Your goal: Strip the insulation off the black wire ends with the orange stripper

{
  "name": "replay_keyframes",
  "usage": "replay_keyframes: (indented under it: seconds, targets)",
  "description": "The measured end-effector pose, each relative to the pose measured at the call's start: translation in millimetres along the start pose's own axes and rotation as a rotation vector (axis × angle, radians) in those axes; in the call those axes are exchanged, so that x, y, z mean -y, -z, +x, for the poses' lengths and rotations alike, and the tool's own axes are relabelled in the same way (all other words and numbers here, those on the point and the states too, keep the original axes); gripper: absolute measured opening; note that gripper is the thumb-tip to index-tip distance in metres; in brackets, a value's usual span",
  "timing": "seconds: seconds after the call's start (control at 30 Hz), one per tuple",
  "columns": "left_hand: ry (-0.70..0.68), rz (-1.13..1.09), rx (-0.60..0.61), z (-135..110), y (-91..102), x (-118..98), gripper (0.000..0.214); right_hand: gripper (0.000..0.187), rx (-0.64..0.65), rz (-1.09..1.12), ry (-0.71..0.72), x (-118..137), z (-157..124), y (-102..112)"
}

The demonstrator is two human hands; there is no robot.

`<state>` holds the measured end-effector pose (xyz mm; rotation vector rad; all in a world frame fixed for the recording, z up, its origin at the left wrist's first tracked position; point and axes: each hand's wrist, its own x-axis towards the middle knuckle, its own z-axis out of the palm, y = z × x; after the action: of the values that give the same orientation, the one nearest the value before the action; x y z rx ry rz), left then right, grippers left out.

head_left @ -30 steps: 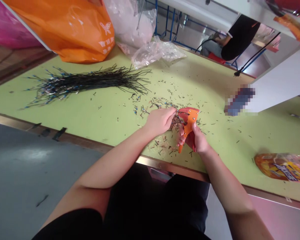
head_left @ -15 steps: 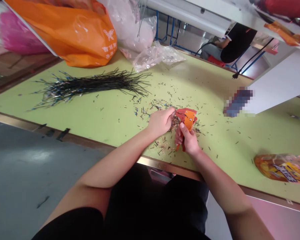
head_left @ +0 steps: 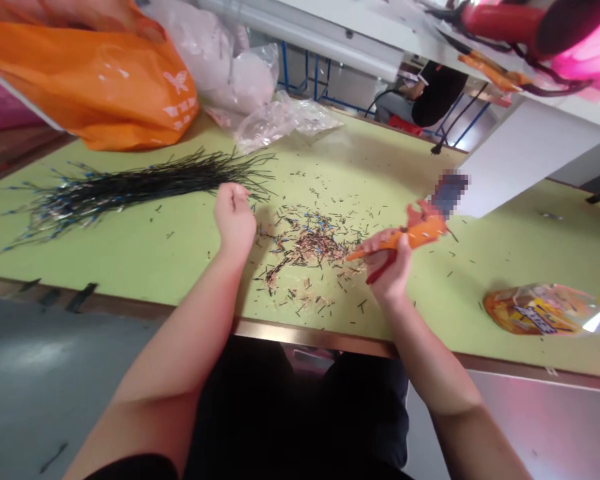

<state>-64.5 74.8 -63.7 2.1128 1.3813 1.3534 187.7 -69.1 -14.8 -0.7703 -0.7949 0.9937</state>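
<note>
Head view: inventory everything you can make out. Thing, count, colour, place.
table: 1, pale green, across middle
wire bundle: 1, black with blue bits, table left
wire offcuts: too many to count, black, copper, blue, table centre
wire stripper: 1, orange and red, held right of centre
bottle: 1, amber, yellow cap, table right
printed bag: 1, orange, upper left
plastic bags: count unclear, clear, top centre-left
panel: 1, white, right
shelf: 1, white, top right
co-worker: 1, black top, background
left hand: 1, bare, by wire bundle
right hand: 1, bare, on wire stripper
</note>
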Motion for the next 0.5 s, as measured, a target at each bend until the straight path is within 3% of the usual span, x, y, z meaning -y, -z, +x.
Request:
replay_keyframes:
  seconds: [0.03, 0.07, 0.17, 0.2, 0.3, 0.5]
  targets:
    - [0.106, 0.024, -0.164, -2, -3.0, -5, 0.039, 0.043, 0.022, 0.014, -0.069, -4, 3, 2]
    - [0.150, 0.052, -0.170, -6, -8.3, -14, 0.033, 0.047, 0.054, 0.017, -0.143, -10, 5, 4]
    - [0.073, 0.141, 0.113, -25, -28.9, -48, 0.032, 0.057, 0.142, 0.009, -0.296, -28, 6, 6]
    - [0.030, 0.163, 0.158, -31, -34.5, -57, 0.033, 0.058, 0.164, 0.006, -0.312, -32, 5, 6]
    - [-0.043, 0.219, 0.203, -39, -41.0, -72, 0.036, 0.059, 0.232, -0.019, -0.316, -37, -1, 4]
    - [0.048, 0.301, 0.372, -39, -28.5, -85, 0.043, 0.058, 0.305, -0.108, -0.339, -44, -9, 3]
